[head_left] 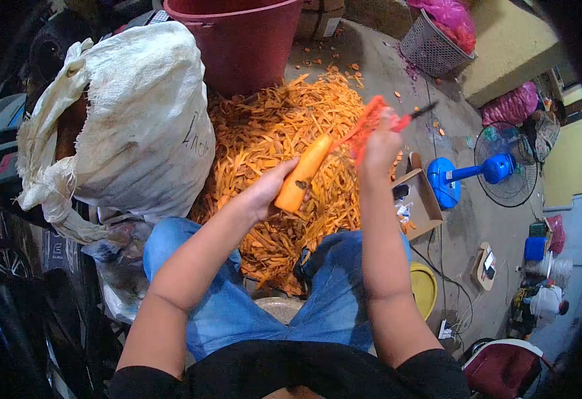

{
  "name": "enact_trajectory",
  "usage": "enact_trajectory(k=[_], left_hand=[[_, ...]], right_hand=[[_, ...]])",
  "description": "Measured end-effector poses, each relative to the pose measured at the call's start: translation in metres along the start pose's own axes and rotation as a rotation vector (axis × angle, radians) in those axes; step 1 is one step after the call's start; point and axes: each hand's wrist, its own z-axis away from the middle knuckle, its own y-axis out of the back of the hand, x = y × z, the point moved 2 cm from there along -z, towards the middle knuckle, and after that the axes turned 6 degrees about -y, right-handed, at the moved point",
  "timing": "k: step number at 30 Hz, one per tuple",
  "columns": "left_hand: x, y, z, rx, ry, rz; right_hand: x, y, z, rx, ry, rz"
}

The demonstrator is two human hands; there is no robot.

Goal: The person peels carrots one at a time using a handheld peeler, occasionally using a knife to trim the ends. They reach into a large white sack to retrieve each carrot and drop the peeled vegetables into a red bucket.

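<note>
My left hand (271, 189) is wrapped round the thick end of a peeled orange carrot (311, 166), which has a dark blotch on its side and points up and to the right. Just right of the carrot's tip, my right hand (383, 147) is closed on a red tool (371, 120) with a dark pointed end sticking out to the right. Motion blurs this tool, and I cannot tell its exact kind. Beneath both hands spreads a large heap of orange peelings (278, 133), reaching down between my knees.
A full white woven sack (145, 113) stands at left, with a big red tub (238, 40) behind the heap. On the right are a cardboard box (424, 199), a blue fan (445, 183) and cables on the floor. Farther off are a grey basket (434, 46) and a person (545, 302).
</note>
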Motion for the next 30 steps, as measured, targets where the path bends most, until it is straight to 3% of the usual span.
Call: enact_trajectory(k=[1, 3, 6, 10, 13, 15, 17, 19, 20, 22, 24, 27, 30], left_hand=[[0.001, 0.004, -0.005, 0.013, -0.039, 0.052], [0.003, 0.008, -0.01, -0.071, -0.062, 0.08], [0.011, 0.003, -0.007, 0.108, -0.136, 0.145], [0.004, 0.003, 0.0, 0.106, -0.128, 0.023], [-0.001, -0.004, 0.008, 0.029, 0.053, -0.131], [-0.006, -0.003, 0.006, -0.126, 0.004, -0.126], [-0.003, -0.011, 0.012, -0.126, 0.01, -0.073], [-0.002, -0.012, 0.01, -0.127, 0.012, -0.012], [-0.003, -0.005, 0.003, -0.032, 0.0, 0.016], [-0.007, 0.01, -0.008, 0.088, -0.022, 0.05], [0.0, 0.003, -0.006, 0.142, -0.053, 0.096], [0.004, -0.002, 0.0, 0.205, -0.134, 0.182], [-0.002, -0.002, 0.006, 0.13, -0.033, -0.039]], right_hand=[[0.0, -0.014, 0.02, -0.156, 0.122, -0.049], [0.005, -0.028, 0.052, -0.246, 0.155, 0.143], [0.014, -0.037, 0.08, -0.343, 0.057, 0.147], [0.015, -0.037, 0.07, -0.292, 0.146, 0.193], [0.022, -0.021, 0.011, 0.06, 0.275, 0.286], [0.022, 0.005, -0.023, 0.252, 0.331, 0.298], [0.01, 0.016, -0.03, 0.364, 0.385, 0.301], [0.011, 0.021, -0.031, 0.282, -0.016, 0.225], [0.02, 0.013, -0.027, 0.116, 0.084, 0.035], [-0.001, -0.013, 0.02, -0.07, 0.208, 0.071], [0.004, -0.029, 0.054, -0.197, 0.195, 0.201], [-0.006, -0.038, 0.083, -0.329, 0.17, 0.304], [0.001, -0.034, 0.059, -0.226, 0.22, 0.3]])
